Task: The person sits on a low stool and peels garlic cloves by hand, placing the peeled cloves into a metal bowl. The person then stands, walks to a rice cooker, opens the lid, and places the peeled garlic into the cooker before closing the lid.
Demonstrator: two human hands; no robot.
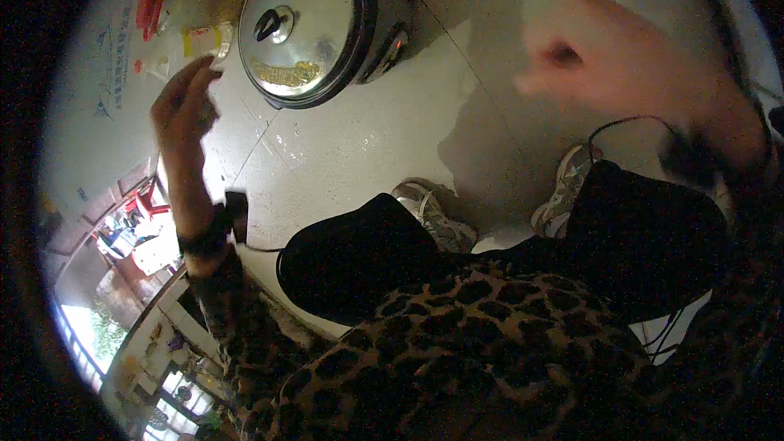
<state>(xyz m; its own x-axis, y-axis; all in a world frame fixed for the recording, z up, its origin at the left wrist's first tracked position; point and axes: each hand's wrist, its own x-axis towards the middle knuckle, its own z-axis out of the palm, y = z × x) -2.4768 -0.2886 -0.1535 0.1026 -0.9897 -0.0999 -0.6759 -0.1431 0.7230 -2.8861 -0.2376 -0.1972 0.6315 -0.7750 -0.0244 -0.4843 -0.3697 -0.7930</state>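
Observation:
My left hand [187, 98] is raised at the left with bent, slightly parted fingers and nothing visible in it. Its fingertips are nearest to a clear plastic jug [211, 41] with a yellow label; whether they touch it I cannot tell. Just right of the jug stands a round electric cooker [386, 52], a small orange light glowing on its side. A shiny metal lid [312, 9] with a black knob covers it. My right hand [612, 55] is motion-blurred over the floor at the right, its fingers curled around a dark gap. Any object inside is not discernible.
Red-capped containers [150, 9] stand beside the cooker, by a pale surface bearing writing [116, 61]. A dark cord [422, 3] lies near the cooker. My shoes [432, 214] rest on the tiled floor [331, 147]. Wires run from both wrist devices [237, 215]. A bright doorway shows a red chair [150, 203].

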